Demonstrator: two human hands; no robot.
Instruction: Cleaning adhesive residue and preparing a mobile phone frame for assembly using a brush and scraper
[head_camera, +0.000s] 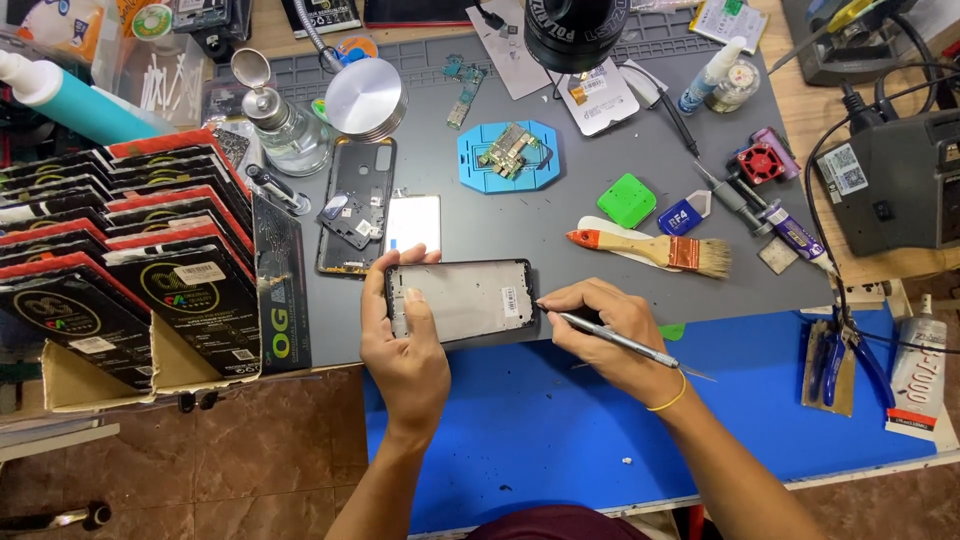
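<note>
My left hand (405, 345) grips a black phone frame (470, 298) with a pale grey inner plate, holding it flat over the front edge of the grey mat (600, 190). My right hand (610, 335) holds thin metal tweezers (610, 337) like a pen, their tip touching the frame's right edge. Just behind the frame lie a white rectangular panel (412, 222) and an open black phone back housing (357, 205).
A blue holder with a circuit board (508, 155), a wooden brush (655, 250), a green square pad (626, 200) and a glass pump bottle (285, 130) sit on the mat. Stacked black and red boxes (130, 250) stand left. Pliers (830, 360) lie on the blue surface (560, 420).
</note>
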